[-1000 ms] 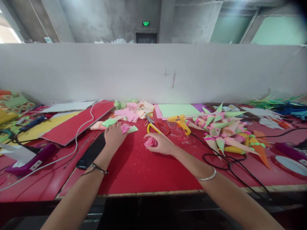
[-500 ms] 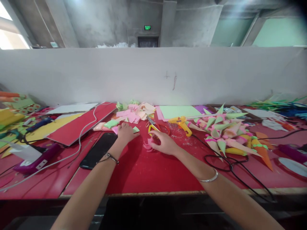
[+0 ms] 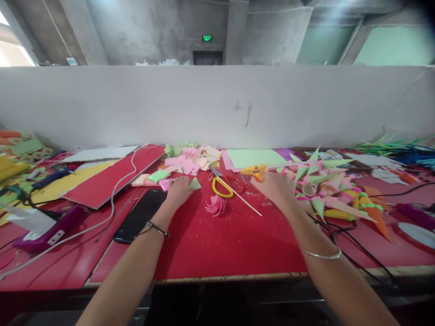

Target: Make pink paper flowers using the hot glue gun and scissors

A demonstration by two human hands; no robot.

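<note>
My left hand [image 3: 179, 190] is closed at a small light green paper piece [image 3: 195, 184], beside a pink packet [image 3: 164, 184] and the top of a black phone [image 3: 141, 215]. My right hand [image 3: 276, 186] has its fingers wrapped round the handle of a yellow-orange glue gun [image 3: 254, 171], which lies at the middle right. Between the hands a pink swirled paper piece [image 3: 215, 206] rests on the red table [image 3: 220, 249]. Just behind it are scissors [image 3: 223, 186] with yellow and red handles, and a thin stick [image 3: 246, 203] lies beside them.
Pink and green paper cones [image 3: 319, 185] are piled at the right, with black cable [image 3: 350, 240] in front. Paper squares [image 3: 190, 160] and a light green sheet [image 3: 256, 158] lie at the back. A white cable [image 3: 113, 199] crosses the left side.
My right hand has left the pink swirled piece, moved right and taken hold of the glue gun. The pink piece and the stick now show uncovered. My left hand stays nearly in place.
</note>
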